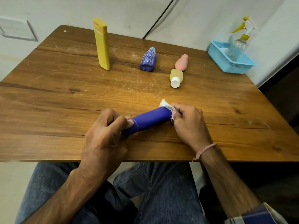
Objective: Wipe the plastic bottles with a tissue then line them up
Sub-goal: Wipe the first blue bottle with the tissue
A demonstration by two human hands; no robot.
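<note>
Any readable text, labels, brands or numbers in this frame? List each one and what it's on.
No text can be read in this frame.
Small purple bottle: white streaks on its side and faint marks on its base, too blurred to read.
Blue bottle, gripped by the left hand, tissue in the right hand: no print shows.
Yellow bottle, pink bottle, white-capped bottle, spray bottle: no label shows.
</note>
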